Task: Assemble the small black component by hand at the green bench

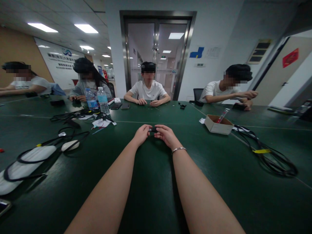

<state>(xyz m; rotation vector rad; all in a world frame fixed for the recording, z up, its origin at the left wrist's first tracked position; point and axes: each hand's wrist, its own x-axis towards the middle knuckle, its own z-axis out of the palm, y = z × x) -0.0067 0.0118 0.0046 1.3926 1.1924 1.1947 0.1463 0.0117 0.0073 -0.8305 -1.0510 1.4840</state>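
A small black object with a paler grey end (pixel 153 129) is held between my two hands, above the middle of the green table (pixel 153 182). It looks like a USB stick, but it is too small to be sure. My left hand (pixel 141 135) pinches its grey left end between thumb and fingers. On the black right end, the fingertips of my right hand (pixel 167 136) are closed. A thin bracelet (pixel 179 149) circles my right wrist. Parts of the object are covered by my fingertips.
Black cables (pixel 70 120), papers (pixel 101 123), two water bottles (pixel 103 100) and a white power strip (pixel 29 165) lie or stand at left. A small open box (pixel 218 124) and a coiled cable (pixel 270 157) are at right. Several people sit around the table.
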